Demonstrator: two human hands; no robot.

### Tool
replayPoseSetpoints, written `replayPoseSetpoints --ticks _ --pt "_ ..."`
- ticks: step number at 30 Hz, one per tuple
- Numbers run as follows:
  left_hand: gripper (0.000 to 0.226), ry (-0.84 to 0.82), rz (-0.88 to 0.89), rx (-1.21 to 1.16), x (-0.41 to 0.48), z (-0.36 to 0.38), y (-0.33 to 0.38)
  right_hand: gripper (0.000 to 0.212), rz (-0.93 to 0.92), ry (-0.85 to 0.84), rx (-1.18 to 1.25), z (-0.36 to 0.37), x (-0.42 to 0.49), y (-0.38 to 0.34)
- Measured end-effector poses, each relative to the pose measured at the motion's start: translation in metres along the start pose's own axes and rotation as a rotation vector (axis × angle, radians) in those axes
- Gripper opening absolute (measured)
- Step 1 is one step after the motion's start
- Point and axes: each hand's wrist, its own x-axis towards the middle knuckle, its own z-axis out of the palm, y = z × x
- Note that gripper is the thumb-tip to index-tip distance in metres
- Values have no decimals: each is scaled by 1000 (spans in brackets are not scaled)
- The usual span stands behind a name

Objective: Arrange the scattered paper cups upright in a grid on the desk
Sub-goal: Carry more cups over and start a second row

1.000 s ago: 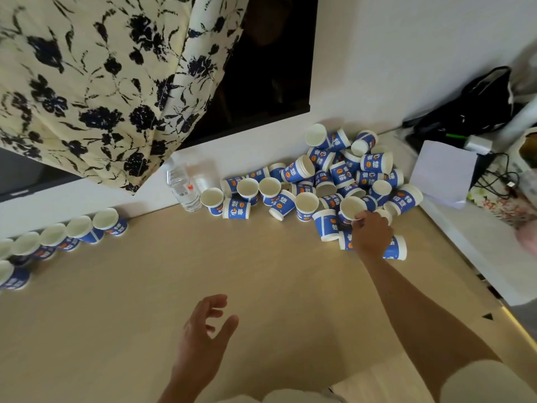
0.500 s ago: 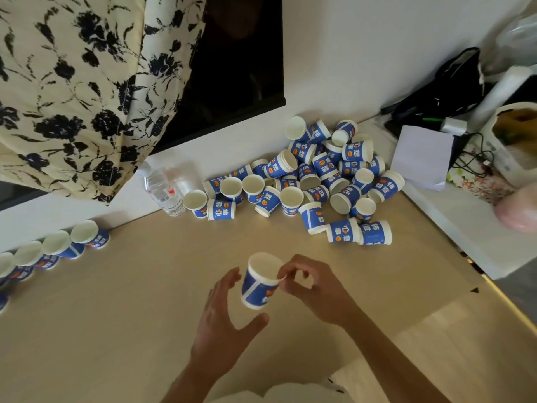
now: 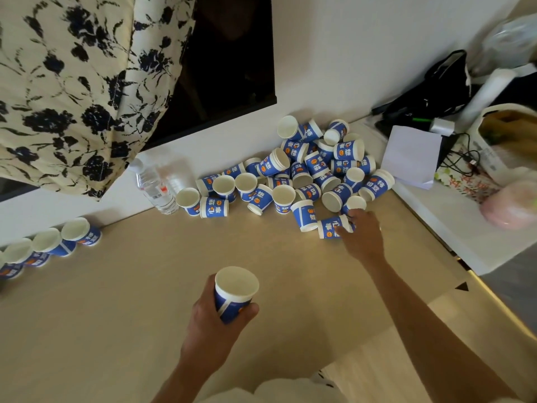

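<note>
My left hand grips one blue-and-white paper cup upright above the beige desk, near its front. Further back right, my right hand reaches into the front edge of the scattered cup pile. Its fingers curl down over a cup lying on its side that is mostly hidden beneath them. The thumb lies beside another lying cup. The pile holds several cups, some upright, most tipped or stacked. A row of upright cups runs along the wall at the far left.
A clear water bottle stands by the wall left of the pile. A white side table on the right carries a paper sheet, a black bag, cables and a pink object. A floral curtain hangs at the upper left.
The cup passed from my right hand into my left hand, which now holds it alone. My right hand went back out to the pile.
</note>
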Motion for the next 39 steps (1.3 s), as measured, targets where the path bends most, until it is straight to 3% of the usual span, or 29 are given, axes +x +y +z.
replayPoseSetpoints --ticks 3,7,10,13,15,18,20,24,28,32,34,37,39 --pt "55 -5 -25 -3 -5 -2 -3 51 112 116 -264 -3 30 30" --pt "54 12 -45 -11 -8 -6 -5 59 399 77 -242 -3 45 54" --pt "53 15 -59 -20 -9 -6 -6 56 498 21 -209 3 45 66" --pt "54 6 -74 -27 -9 -6 -9 45 522 24 -50 3 42 76" --pt "54 4 -78 -38 -8 -6 -12 43 539 130 67 1 37 82" --pt "53 -2 -77 -53 -6 -6 -14 30 483 293 390 -12 19 80" --pt "53 -10 -79 -62 -5 -5 -16 20 470 310 609 -23 3 76" --pt "52 -22 -89 -85 -6 -3 -21 8 411 153 945 -35 -34 51" --pt "52 -7 -117 -132 -6 -7 -26 33 255 87 886 -28 -61 18" --pt "46 50 -135 -181 -6 -19 -33 74 151 -74 805 -12 -89 -35" --pt "43 100 -148 -216 -9 -28 -40 78 74 -182 811 1 -98 -64" --pt "40 172 -189 -269 -15 -49 -59 66 -11 -353 824 29 -110 -102" --pt "44 216 -222 -292 -21 -65 -74 73 -62 -452 838 49 -119 -129"
